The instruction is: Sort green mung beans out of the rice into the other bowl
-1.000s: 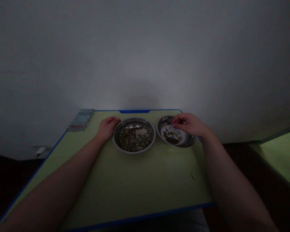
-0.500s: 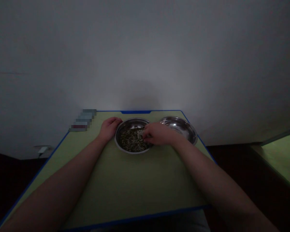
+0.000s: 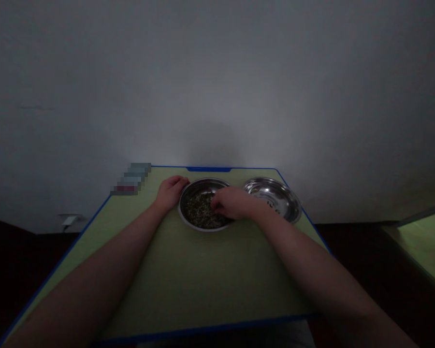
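A shiny metal bowl (image 3: 193,226) holds a mix of small green and pale grains (image 3: 200,210), too fine and dim to name. My left hand (image 3: 169,190) rests at its left rim, fingers curled against the edge. Inside the bowl, over its right part, my right hand (image 3: 228,201) has its fingertips pinched together at the grains. Whatever lies between them is too small to make out. Just to the right stands a second metal bowl (image 3: 292,199) with a few small dark pieces on its bottom; my right wrist hides its near left part.
Both bowls stand on a light green table (image 3: 203,280) with a blue edge, set against a grey wall (image 3: 217,87). A blurred-out item (image 3: 132,179) lies at the far left corner. A white plug (image 3: 69,221) sits low on the wall at left.
The whole view has shifted slightly, so the table and bowls appear a bit farther right. My right hand has moved a little left over the grains; my left hand stays at the rim.
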### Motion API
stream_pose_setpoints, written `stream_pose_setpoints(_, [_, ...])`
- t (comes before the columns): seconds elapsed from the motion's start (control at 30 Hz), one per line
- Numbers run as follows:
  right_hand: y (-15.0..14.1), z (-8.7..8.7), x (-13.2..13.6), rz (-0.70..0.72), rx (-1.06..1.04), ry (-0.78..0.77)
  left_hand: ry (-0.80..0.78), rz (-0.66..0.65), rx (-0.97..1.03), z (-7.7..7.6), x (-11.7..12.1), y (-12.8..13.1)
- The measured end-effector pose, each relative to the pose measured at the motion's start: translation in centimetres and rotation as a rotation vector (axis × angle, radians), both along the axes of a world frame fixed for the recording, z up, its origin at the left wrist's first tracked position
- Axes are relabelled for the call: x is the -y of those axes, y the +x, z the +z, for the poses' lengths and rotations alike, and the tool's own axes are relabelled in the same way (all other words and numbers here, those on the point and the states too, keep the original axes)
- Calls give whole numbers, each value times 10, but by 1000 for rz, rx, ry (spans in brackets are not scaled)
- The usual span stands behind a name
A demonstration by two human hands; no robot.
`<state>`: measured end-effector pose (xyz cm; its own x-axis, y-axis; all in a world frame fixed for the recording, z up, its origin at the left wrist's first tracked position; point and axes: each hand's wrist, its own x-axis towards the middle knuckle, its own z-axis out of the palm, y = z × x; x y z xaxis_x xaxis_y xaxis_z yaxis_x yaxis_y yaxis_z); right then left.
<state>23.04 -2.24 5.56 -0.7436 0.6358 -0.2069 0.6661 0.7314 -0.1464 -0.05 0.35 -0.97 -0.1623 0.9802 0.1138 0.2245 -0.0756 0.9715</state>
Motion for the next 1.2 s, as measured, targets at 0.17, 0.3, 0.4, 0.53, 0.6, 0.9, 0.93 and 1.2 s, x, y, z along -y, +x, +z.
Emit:
stream_pose_setpoints(0.17, [13,7,0,-28,-77,-41,-1,-16,16,-1,0,0])
stream_pose_setpoints(0.3, [19,9,-1,-25,-128,-84,-4,-6,27,-4,-2,-1])
stream_pose_setpoints(0.4, [21,11,-1,-29,-145,-96,-6,-12,32,-5,-2,-2])
stream_pose_setpoints(0.53, [21,13,0,-28,-156,-110,-5,-21,12,-5,-2,-2])
stream_pose_setpoints(0.6, [22,13,0,-28,-158,-121,-7,-19,16,-4,-2,-2])
stream_pose_setpoints(0.9, [27,12,-4,-66,-147,-61,-27,-16,27,-3,-1,-1])
stream_pose_setpoints(0.93, [27,13,-4,-62,-142,-54,-23,-17,27,-4,-1,-1])
stream_pose_setpoints(1.2, [19,17,-1,1,21,54,-38,7,67,-1,0,1])
